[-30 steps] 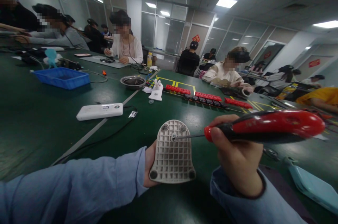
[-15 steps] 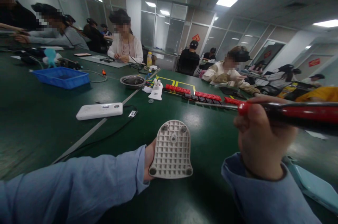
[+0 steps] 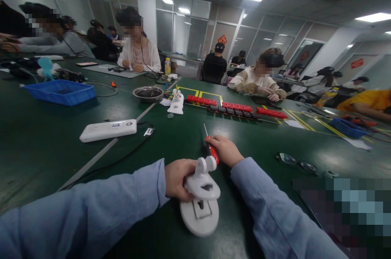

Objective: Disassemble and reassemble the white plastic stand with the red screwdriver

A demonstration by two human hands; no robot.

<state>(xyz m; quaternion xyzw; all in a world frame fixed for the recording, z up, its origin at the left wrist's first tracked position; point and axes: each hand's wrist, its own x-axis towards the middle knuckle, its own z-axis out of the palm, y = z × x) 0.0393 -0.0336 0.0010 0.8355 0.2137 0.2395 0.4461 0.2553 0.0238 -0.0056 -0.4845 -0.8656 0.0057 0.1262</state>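
- The white stand is in front of the person, low in the middle of the view, over the green bench, with its round base toward the wearer and its two lugs pointing up and away.
- The left hand grips the stand from its left side, thumb and fingers pinching near the upper plate (some fingertips are hidden behind it).
- The right hand is just beyond the stand, its fingers curled on the red handle of the screwdriver, whose shaft points away; whether the tool rests on the bench I cannot tell.
- The stand looks like hard moulded plastic: probably light, stiff, and a little slippery on its glossy faces.
- The broad base seems the safest hold, with fingers under the rim and thumb on top; the narrower plate edge also gives a pinch.
- The lugs look like the weaker spot, so they are better not used as a handle or for prying.
- The screwdriver is likely heavier toward its thick handle; a grip there should steady it best.
- Ahead lie a white box and a steel bowl, both well apart from the hands.
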